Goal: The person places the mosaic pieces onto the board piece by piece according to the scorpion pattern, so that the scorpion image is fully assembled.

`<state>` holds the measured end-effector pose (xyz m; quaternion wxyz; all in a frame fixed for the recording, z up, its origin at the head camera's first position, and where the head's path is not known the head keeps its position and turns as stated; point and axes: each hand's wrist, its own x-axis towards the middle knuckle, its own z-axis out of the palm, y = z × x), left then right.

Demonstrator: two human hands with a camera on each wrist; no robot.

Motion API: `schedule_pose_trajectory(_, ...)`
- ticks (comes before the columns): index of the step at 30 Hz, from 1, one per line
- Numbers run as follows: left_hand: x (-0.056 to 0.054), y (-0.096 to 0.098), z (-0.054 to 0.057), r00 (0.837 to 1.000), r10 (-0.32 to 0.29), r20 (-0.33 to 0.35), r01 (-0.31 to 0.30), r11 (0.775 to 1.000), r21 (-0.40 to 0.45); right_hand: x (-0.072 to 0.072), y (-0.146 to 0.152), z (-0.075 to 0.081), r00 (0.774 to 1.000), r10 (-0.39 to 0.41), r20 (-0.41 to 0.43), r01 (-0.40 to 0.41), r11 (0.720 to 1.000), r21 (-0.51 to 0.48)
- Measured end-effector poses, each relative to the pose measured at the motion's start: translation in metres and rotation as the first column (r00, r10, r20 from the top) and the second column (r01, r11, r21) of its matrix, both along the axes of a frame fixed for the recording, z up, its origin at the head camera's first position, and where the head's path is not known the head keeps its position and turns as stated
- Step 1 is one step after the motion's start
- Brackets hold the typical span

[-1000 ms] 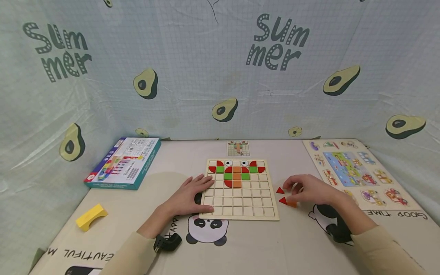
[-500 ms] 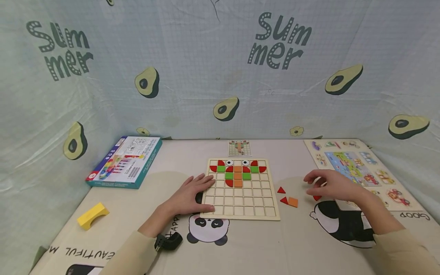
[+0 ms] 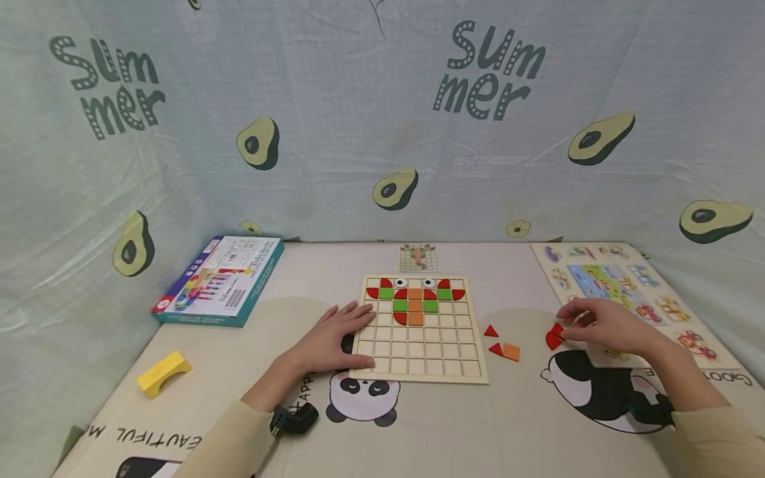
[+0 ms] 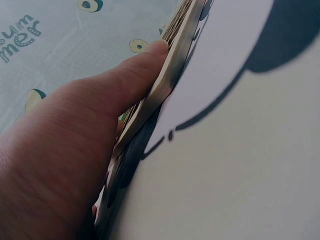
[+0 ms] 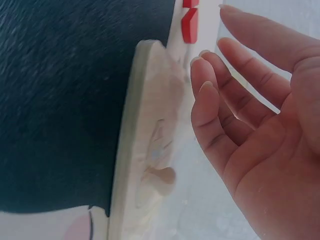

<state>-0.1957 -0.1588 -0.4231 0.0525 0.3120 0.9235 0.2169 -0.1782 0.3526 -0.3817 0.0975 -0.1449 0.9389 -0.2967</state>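
My left hand (image 3: 336, 342) rests on the left edge of the wooden grid board (image 3: 442, 348); its thumb (image 4: 135, 75) lies over the rim in the left wrist view. Red, green and orange tiles and two eye tiles fill cells in the board's upper rows. On the right, my right hand (image 3: 606, 325) hovers beside a small group of red tiles (image 3: 553, 338), its fingers loosely bent. The right wrist view shows space between thumb and fingers, with a red tile (image 5: 190, 25) lying beyond the fingertips. Nothing is held there.
Two red triangles (image 3: 496, 349) and orange tiles (image 3: 510, 352) lie right of the board. A pattern card (image 3: 419, 257) sits behind it. A knobbed picture puzzle (image 3: 645, 279) lies under the right hand. A boxed toy (image 3: 224, 282) and yellow arch block (image 3: 164, 373) are at left.
My right hand has moved right, from the triangles and orange tiles to the red tiles by the picture puzzle. The left hand has stayed on the board.
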Motion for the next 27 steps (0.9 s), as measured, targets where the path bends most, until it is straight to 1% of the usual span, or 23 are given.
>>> schedule_pose_trajectory(7,0.0,0.0,0.001,1.0,-0.01,-0.004,0.01,1.0,0.005,-0.003,0.001,-0.005,1.0,-0.014,-0.005,0.014,0.999,0.035)
schedule_pose_trajectory(14,-0.001,0.0,0.0,1.0,-0.018,-0.01,0.018,1.0,0.008,-0.007,-0.004,-0.005,1.0,-0.03,0.001,0.03,0.996,0.082)
schedule_pose_trajectory(18,-0.001,-0.001,0.0,1.0,-0.011,-0.006,0.011,1.0,0.001,-0.007,-0.006,-0.005,1.0,-0.028,-0.007,0.029,0.995,0.1)
schedule_pose_trajectory(22,-0.001,-0.001,0.0,1.0,-0.009,-0.007,0.009,1.0,-0.001,-0.006,-0.008,-0.005,1.0,-0.027,-0.015,0.029,0.995,0.095)
schedule_pose_trajectory(27,-0.001,-0.001,0.0,1.0,-0.01,-0.006,0.01,1.0,-0.004,-0.005,-0.01,-0.006,1.0,-0.024,-0.017,0.025,0.998,0.058)
